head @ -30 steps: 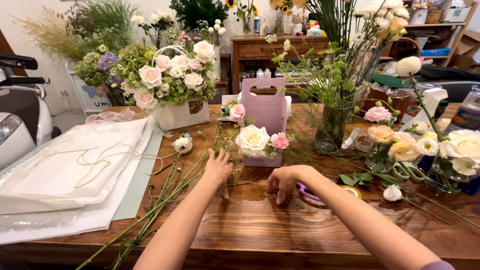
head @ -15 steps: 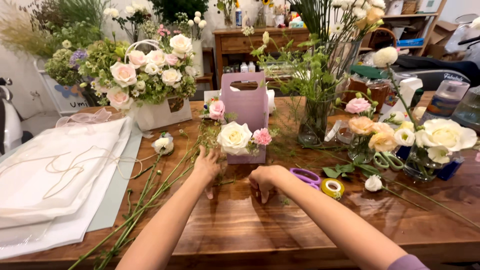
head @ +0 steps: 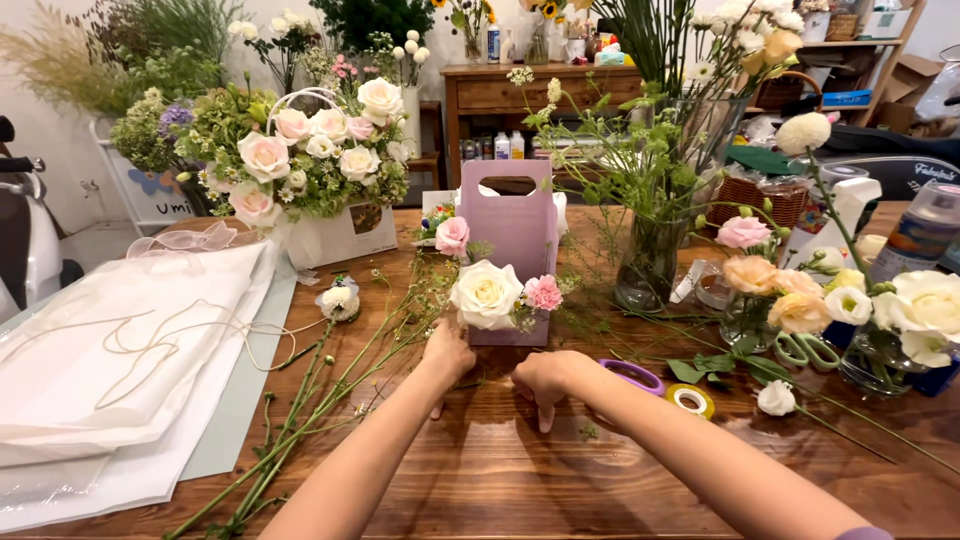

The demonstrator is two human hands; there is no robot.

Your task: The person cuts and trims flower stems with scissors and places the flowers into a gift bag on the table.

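Observation:
My left hand (head: 447,357) rests on the wooden table (head: 500,470) just below a pink handled flower box (head: 508,240), its fingers touching the box's lower left corner. A cream rose (head: 485,294) and small pink blooms (head: 543,292) sit at the box's front. My right hand (head: 545,380) is curled, with one finger pressing down on the table right of the left hand. Whether it holds a small thing is hidden. A purple tape ring (head: 632,375) and a yellow tape roll (head: 691,400) lie just right of that hand.
White wrapping sheets (head: 110,370) with cord cover the left. Loose green stems (head: 320,420) lie beside my left arm. A basket of pink and white roses (head: 310,170) stands at the back left, a glass vase of greenery (head: 650,260) behind, and cut blooms and green scissors (head: 810,350) at the right.
Both hands have moved closer to the pink box and nearer each other. The right hand has left the purple ring and yellow roll, which now lie uncovered beside it.

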